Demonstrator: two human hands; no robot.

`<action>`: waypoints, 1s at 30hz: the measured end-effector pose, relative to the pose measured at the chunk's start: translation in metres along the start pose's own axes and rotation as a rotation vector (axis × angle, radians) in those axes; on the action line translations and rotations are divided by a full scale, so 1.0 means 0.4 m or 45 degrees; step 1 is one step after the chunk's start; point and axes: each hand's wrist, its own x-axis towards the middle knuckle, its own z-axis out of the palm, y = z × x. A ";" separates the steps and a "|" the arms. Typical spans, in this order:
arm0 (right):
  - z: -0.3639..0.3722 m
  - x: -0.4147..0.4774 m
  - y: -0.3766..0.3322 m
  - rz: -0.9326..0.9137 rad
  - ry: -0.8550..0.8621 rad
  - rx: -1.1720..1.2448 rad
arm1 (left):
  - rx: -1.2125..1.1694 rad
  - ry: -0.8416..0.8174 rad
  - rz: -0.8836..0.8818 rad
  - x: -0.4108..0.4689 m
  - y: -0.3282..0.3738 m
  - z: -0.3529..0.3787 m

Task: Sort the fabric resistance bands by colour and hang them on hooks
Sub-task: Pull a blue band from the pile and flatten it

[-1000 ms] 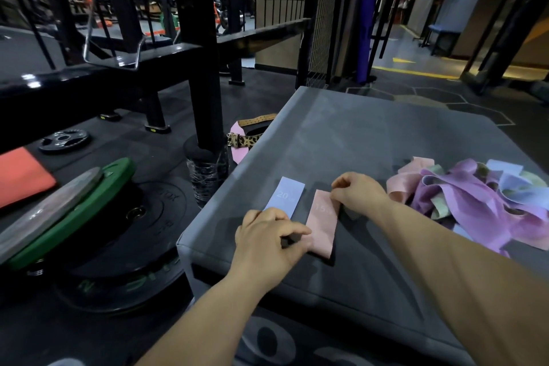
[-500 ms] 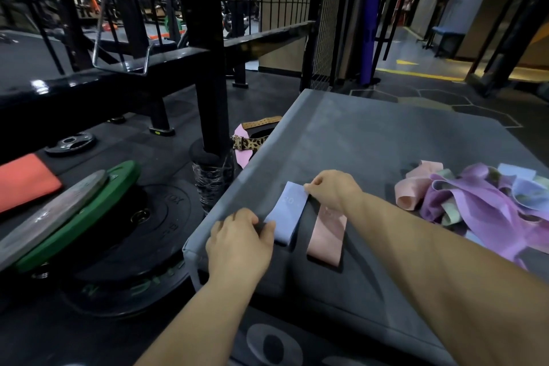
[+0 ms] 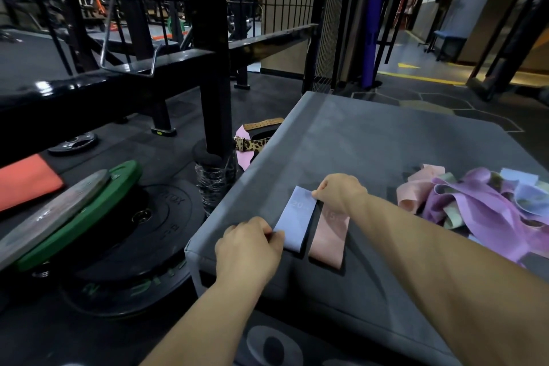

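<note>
Left hand [image 3: 249,246] pinches near end of blue band [image 3: 297,223]. Right hand [image 3: 341,193] pinches far end of same band. Blue band lies flat on grey bench [image 3: 356,142], near front corner. Pink band [image 3: 329,239] lies flat just beside it, on right. So two bands laid out, one of each colour. Big mixed pile [image 3: 475,208] sits further right: pink, purple, blue, green. No band seen on any hook. Most of job left, I think.

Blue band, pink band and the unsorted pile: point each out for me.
blue band [image 3: 297,223], head view: middle of the flat strip, below the printed 20.
pink band [image 3: 326,244], head view: lower half of the strip.
pile of bands [image 3: 475,212], head view: purple loop near its middle.
</note>
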 end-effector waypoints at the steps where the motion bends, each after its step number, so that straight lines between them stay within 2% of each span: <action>1: 0.000 0.000 0.002 -0.003 0.004 -0.013 | -0.002 0.006 0.003 0.000 0.000 0.000; 8: 0.004 -0.022 0.015 -0.129 0.137 -0.012 | 0.041 0.067 0.061 -0.001 0.003 0.010; 12: 0.007 -0.041 0.040 -0.460 0.261 0.008 | 0.000 0.072 0.252 -0.004 0.007 0.022; 15: 0.009 -0.060 0.062 -0.722 0.208 -0.215 | 0.030 -0.066 0.378 -0.015 0.020 0.038; 17: 0.015 -0.065 0.075 -0.803 0.131 -0.341 | 0.080 -0.133 0.423 -0.021 0.025 0.051; 22: 0.034 -0.065 0.087 -0.823 0.013 -0.502 | 0.272 -0.214 0.434 -0.024 0.024 0.068; 30: 0.041 -0.058 0.093 -0.832 -0.059 -0.480 | 0.376 -0.298 0.412 -0.024 0.024 0.061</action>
